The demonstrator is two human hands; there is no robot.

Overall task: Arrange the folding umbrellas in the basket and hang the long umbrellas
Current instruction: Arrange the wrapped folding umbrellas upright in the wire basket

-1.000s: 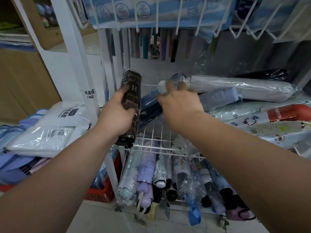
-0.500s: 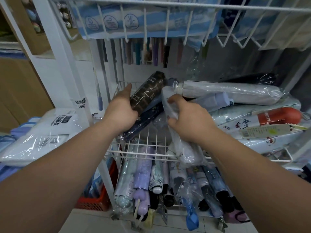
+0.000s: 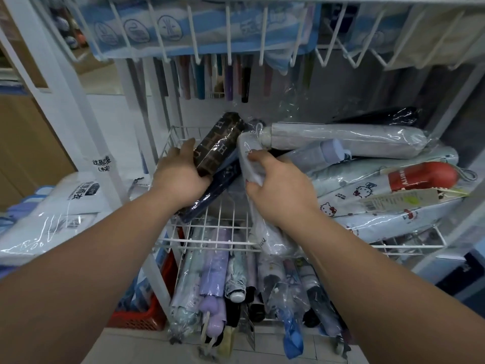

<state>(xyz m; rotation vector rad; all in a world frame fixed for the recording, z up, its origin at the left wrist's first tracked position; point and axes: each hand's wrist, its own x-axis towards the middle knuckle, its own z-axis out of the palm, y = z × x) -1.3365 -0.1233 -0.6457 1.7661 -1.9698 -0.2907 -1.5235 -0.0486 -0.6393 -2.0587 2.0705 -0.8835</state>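
Observation:
My left hand (image 3: pixel 181 177) grips a brown patterned folding umbrella (image 3: pixel 220 143), tilted up to the right over the left part of the white wire basket (image 3: pixel 210 241). A dark navy folding umbrella (image 3: pixel 214 194) lies under it. My right hand (image 3: pixel 278 190) is closed on a pale plastic-wrapped folding umbrella (image 3: pixel 252 164) that reaches down over the basket's front rail. To the right, several wrapped folding umbrellas are piled in the basket: a grey one (image 3: pixel 346 139) and a red and white cat-print one (image 3: pixel 399 183). Long umbrella handles (image 3: pixel 228 77) hang at the back.
A lower basket holds several upright folding umbrellas (image 3: pixel 215 274). An upper wire shelf (image 3: pixel 228 27) with blue packages sits overhead. Packaged raincoats (image 3: pixel 52 208) lie on the left, beside a white frame post (image 3: pixel 78 101). A red crate (image 3: pixel 147 313) stands on the floor.
The brown umbrella went from upright to tilted right and lower into the basket. My right hand came down off the grey umbrella's end and took the pale wrapped umbrella.

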